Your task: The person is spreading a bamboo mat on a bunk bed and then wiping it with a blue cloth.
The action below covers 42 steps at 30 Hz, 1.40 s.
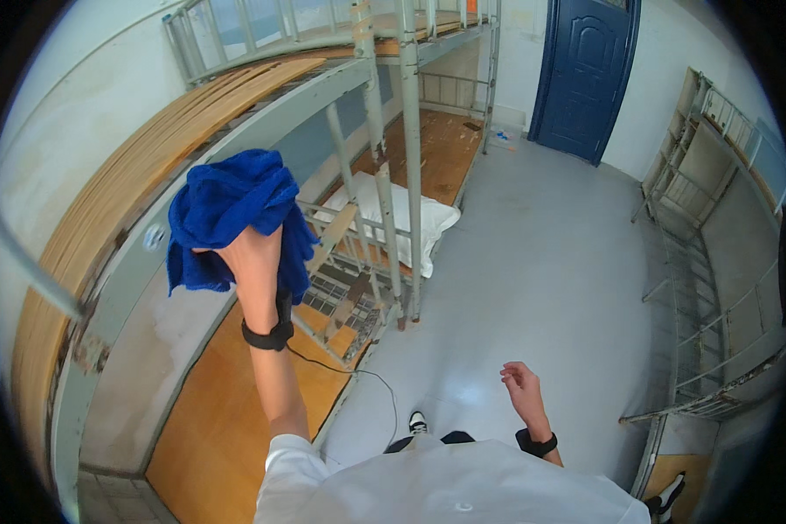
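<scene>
A crumpled blue cloth is in my left hand, which is raised over the side rail of a metal bunk bed. Folds of the cloth cover most of the fingers and hang down past the wrist. Beside it runs the pale green upper rail, and whether the cloth touches this rail cannot be told. Wooden boards lie along the upper bunk. My right hand hangs low over the grey floor, holding nothing, its fingers loosely bent and slightly apart.
Metal posts stand just ahead. A white pillow rests on the lower bunk beyond, near a blue door. To the right are more metal bed frames. A thin cable trails from my left wrist. A shoe shows bottom right.
</scene>
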Available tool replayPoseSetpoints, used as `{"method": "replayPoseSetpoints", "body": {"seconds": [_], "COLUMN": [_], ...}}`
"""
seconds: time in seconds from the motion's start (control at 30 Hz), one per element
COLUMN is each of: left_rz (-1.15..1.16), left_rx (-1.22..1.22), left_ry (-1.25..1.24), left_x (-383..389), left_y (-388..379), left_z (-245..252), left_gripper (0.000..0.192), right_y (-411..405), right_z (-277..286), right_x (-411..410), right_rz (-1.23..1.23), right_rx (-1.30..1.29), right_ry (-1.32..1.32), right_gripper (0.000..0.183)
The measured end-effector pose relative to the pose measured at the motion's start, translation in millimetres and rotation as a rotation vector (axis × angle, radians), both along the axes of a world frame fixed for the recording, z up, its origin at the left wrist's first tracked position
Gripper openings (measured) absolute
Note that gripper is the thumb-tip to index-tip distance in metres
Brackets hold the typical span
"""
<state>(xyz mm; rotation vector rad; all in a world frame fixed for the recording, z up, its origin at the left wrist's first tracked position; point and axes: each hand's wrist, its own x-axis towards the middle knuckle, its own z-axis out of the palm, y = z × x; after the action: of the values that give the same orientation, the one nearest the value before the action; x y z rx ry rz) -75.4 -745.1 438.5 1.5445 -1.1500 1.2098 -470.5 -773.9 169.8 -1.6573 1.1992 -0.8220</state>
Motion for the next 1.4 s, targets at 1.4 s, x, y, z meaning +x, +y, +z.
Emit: {"method": "replayPoseSetpoints", "body": {"seconds": [1.4], "left_rz": [-0.058], "left_rx": [-0.411], "left_ry": [1.260], "left_x": [-81.1], "left_y": [-441.2], "left_z": [-377.6], "left_gripper": [0.026], "right_y": [-715.6], "right_z": [-19.3], "right_x": [-57.2], "right_rz": [0.200], "right_rx": [0.157], "right_ry": [0.012], "right_gripper": [0.019]}}
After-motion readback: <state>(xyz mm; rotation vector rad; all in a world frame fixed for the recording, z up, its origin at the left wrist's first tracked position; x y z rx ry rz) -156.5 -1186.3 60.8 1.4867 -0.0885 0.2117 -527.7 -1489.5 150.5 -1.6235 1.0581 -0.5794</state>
